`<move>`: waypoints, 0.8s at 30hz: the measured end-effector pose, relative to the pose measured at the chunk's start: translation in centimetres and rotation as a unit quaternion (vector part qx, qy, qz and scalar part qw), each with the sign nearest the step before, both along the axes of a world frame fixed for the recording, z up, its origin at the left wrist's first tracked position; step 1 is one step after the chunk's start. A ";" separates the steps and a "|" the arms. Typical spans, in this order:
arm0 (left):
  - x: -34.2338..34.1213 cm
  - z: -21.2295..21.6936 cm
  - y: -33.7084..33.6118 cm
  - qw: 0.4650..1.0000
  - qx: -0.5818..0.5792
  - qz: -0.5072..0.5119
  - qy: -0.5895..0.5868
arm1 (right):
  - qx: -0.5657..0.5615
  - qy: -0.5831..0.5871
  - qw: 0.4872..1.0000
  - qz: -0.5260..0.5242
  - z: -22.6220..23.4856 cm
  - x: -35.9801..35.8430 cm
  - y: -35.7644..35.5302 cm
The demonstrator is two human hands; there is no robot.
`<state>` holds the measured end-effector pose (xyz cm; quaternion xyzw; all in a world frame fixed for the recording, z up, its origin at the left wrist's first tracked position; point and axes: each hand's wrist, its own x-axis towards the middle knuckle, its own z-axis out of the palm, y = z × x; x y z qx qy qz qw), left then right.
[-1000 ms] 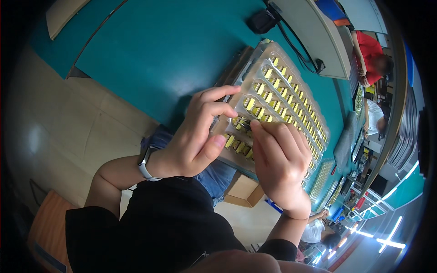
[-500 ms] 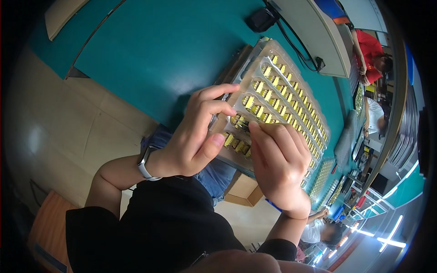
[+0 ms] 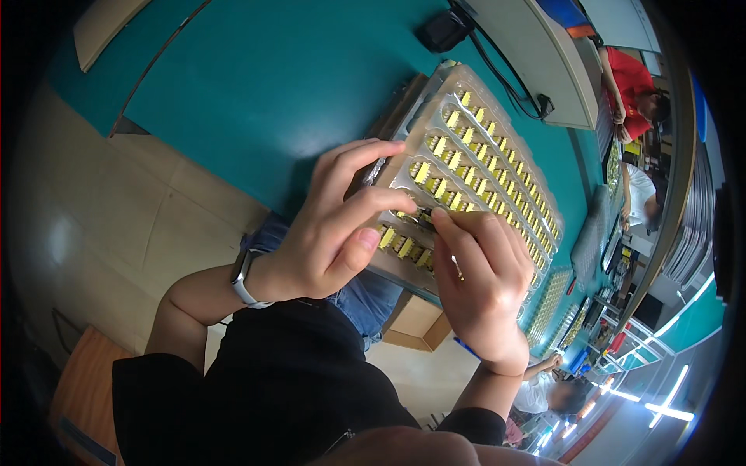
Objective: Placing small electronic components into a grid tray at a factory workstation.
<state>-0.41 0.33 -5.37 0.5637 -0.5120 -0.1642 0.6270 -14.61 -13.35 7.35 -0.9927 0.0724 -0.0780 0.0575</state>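
Note:
A clear plastic tray [image 3: 480, 99] full of small yellow components with metal pins [image 3: 439, 189] lies at a slant before me. My right hand [image 3: 486, 268] is closed in a pinch over its near rows, on a slim dark tool [image 3: 424, 218] that looks like tweezers; most of it is hidden by the fingers. My left hand [image 3: 330, 221] has its fingers apart and holds nothing. Its index fingertip is at the component slot beside the tool's tip, and another finger rests by the tray's left edge. Whether the index finger touches a component, I cannot tell.
The tray lies on a green-topped table [image 3: 256, 85]. Beyond it are a black device [image 3: 445, 31] with a cable and a pale panel [image 3: 536, 62]. A cardboard box [image 3: 417, 322] sits below the table edge. Other people [image 3: 633, 89] work along the right, near more trays [image 3: 549, 307].
My left index finger has stretched forward and right, down to the slot by the tool's tip. My right hand stays pinched, shifted only slightly.

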 end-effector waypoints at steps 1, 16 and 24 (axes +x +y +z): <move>0.0 0.0 0.0 1.000 0.003 0.004 -0.025 | -0.004 -0.002 1.000 0.002 0.0 0.0 0.0; 0.1 0.0 0.0 0.999 0.027 -0.002 -0.044 | -0.006 -0.034 0.999 -0.029 0.2 1.1 -2.1; 0.3 -0.1 -0.1 0.999 0.023 0.002 -0.048 | -0.018 -0.011 1.000 -0.015 -0.1 1.7 -2.1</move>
